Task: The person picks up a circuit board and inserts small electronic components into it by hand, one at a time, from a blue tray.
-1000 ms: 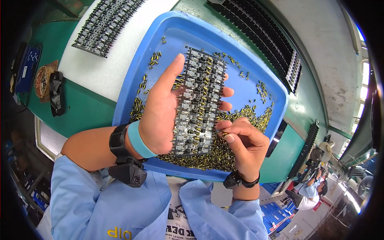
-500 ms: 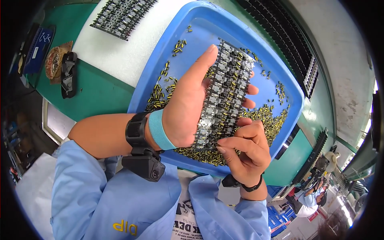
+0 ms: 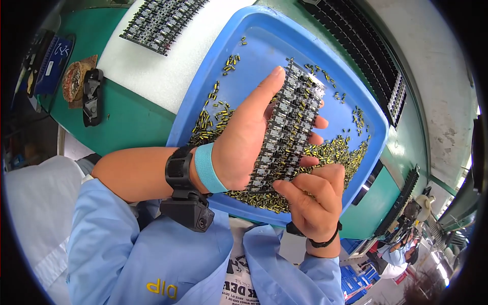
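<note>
My left hand [image 3: 244,137] holds a long circuit board panel [image 3: 287,122] tilted over a blue tray [image 3: 201,66], thumb along one edge and fingertips showing past the other. Rows of small dark and silver parts, with some yellow-and-black cylinders, cover the panel. At its near end, my right hand [image 3: 315,201] is closed, thumb and forefinger pinched against the board. What sits in that pinch is too small or hidden to tell. Loose yellow-and-black capacitors [image 3: 335,155] lie heaped in the tray below both hands.
Another circuit board panel [image 3: 162,23] lies on a white foam sheet [image 3: 137,71] at the far left. Beside it on the green table [image 3: 129,124] are a black device [image 3: 92,96] and a round brownish object [image 3: 74,81]. Black racks [image 3: 356,46] run along the far right.
The whole scene has shifted slightly right and down in view. My right hand's fingers have curled a little more at the panel's near end; the left hand keeps its hold.
</note>
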Demonstrator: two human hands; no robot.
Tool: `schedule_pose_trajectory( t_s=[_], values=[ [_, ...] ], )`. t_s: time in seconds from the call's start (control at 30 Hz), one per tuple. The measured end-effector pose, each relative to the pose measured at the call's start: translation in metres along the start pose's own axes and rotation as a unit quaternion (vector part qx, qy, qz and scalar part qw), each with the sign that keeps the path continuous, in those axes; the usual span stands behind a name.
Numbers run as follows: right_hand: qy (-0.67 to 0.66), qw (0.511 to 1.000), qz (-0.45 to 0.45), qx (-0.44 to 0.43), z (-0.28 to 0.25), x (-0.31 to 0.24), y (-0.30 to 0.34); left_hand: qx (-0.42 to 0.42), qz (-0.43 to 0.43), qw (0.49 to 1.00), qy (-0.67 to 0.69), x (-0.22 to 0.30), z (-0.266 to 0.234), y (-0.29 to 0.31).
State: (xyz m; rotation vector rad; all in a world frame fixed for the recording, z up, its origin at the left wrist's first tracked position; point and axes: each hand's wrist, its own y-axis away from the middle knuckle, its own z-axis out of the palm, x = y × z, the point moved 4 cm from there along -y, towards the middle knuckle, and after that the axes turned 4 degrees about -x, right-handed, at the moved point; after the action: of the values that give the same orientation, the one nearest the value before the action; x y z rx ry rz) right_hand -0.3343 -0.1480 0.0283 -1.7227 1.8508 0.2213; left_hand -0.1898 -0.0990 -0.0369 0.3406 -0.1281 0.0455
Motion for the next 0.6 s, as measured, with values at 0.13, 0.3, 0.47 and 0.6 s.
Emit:
schedule_pose_trajectory(
  t_s=[0.13,0.3,0.47,0.6],
  values=[
    [0.081,0.995,-0.065,0.009,0.0,-0.005,0.001,-0.002,-0.009,1.0,-0.001,-0.002,0.0,-0.001],
    [0.088,0.993,-0.08,0.014,0.001,-0.006,0.002,-0.015,-0.03,0.999,0.005,-0.005,0.001,-0.001],
    [0.1,0.988,-0.114,0.028,0.006,-0.009,0.0,-0.019,-0.022,1.0,-0.006,-0.006,-0.007,-0.001],
    [0.119,0.985,-0.128,-0.005,-0.002,-0.01,-0.002,-0.014,-0.03,0.999,0.037,-0.005,-0.006,0.0]
  ],
)
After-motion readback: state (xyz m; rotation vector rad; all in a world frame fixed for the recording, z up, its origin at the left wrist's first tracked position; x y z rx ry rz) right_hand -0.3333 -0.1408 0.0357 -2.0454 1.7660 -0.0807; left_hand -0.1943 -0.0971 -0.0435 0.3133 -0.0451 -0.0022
